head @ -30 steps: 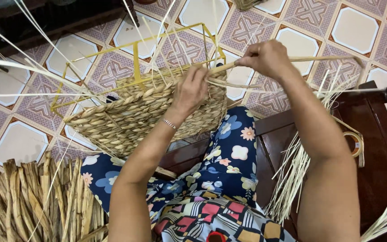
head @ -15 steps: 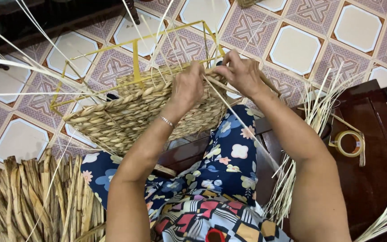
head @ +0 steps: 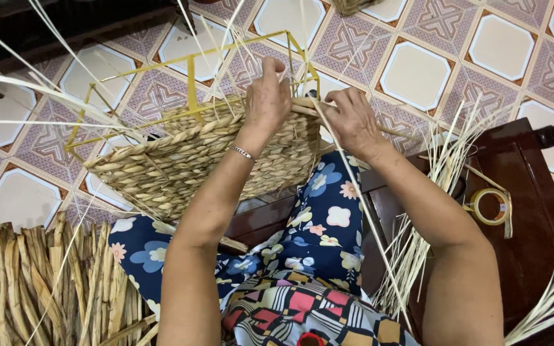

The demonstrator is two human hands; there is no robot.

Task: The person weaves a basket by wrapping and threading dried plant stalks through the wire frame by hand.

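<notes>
Now the left hand (head: 267,102) presses its curled fingers on the woven basket's (head: 187,160) rim (yellow frame (head: 190,86) above), while the right hand (head: 352,118) pinches a pale straw strand (head: 360,205).

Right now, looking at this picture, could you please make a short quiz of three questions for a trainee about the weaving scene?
1. True or false: both hands work at the woven basket's upper edge.
2. Which wrist wears a thin bracelet? A) left B) right C) neither
3. What lies on the dark wooden furniture at the right?

Key:
1. True. The left hand and right hand both rest on the rim of the half-woven basket, built on a yellow wire frame.
2. A. The bracelet is on the left wrist.
3. A roll of tape and pale thin strips.
</notes>
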